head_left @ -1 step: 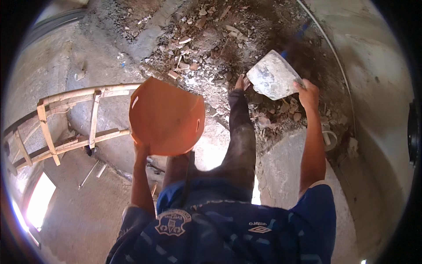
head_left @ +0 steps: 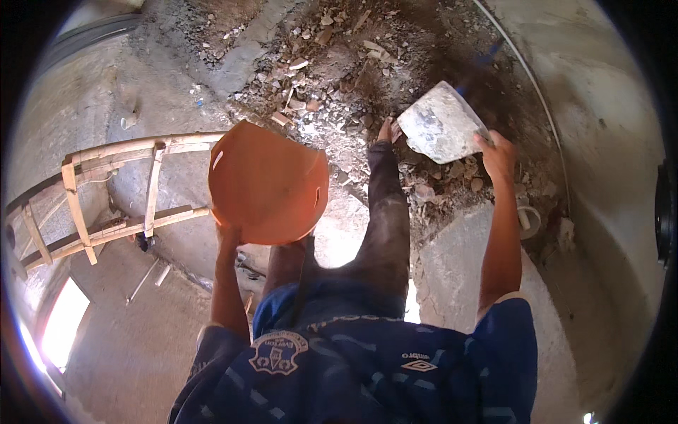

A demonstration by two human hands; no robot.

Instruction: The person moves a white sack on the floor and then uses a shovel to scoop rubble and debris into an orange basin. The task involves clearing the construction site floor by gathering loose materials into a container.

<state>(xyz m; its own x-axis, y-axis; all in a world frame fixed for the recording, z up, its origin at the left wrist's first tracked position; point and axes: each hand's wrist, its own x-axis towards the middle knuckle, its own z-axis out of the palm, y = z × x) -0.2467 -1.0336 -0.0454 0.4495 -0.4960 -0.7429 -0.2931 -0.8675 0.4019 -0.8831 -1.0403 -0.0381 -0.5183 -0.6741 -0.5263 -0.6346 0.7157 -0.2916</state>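
Note:
My left hand [head_left: 228, 234] grips the lower edge of a curved orange plastic pan [head_left: 268, 184], its fingers partly hidden behind it. The pan has a slot near each side, a wavy far edge, and nothing visible in it. To the right, my right hand [head_left: 498, 154] is closed on the corner of a flat, whitish, dust-stained panel [head_left: 441, 126]. That panel is held tilted above the rubble [head_left: 332, 92]. My bare foot [head_left: 386, 131] rests at the rubble just left of the panel.
A wooden ladder-like frame [head_left: 152, 189] leads off to the left. Broken stone and dirt cover the far floor. A pale pipe [head_left: 540, 99] runs along the right wall [head_left: 607, 134], with a white round fitting [head_left: 528, 221] near its lower end. A concrete slab [head_left: 455, 272] lies beside my right arm.
Almost nothing differs. The orange pan's near edge has tipped up slightly, and the whitish panel with my right hand has shifted a touch to the right and nearer.

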